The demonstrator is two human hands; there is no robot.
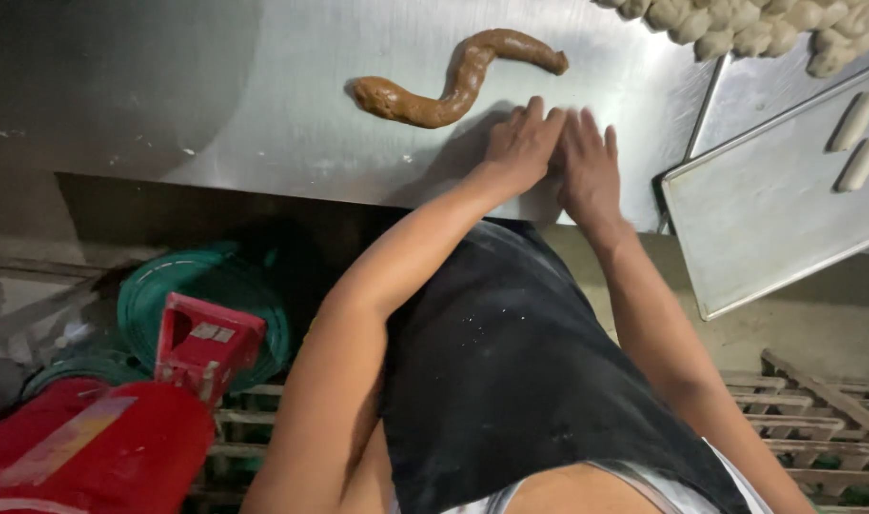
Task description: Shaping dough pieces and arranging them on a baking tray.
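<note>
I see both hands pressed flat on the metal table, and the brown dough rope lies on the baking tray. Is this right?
Not quite. In the head view the brown dough rope lies on the metal table, not on the baking tray. Both hands, left hand and right hand, do press there.

Both hands [558,157] lie together on the table [263,95] — dough rope [454,81] just behind, tray [768,219] right.

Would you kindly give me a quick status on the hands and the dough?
Left hand and right hand flat, side by side on steel table. Brown dough rope just beyond fingertips, untouched. Nothing between.
</note>
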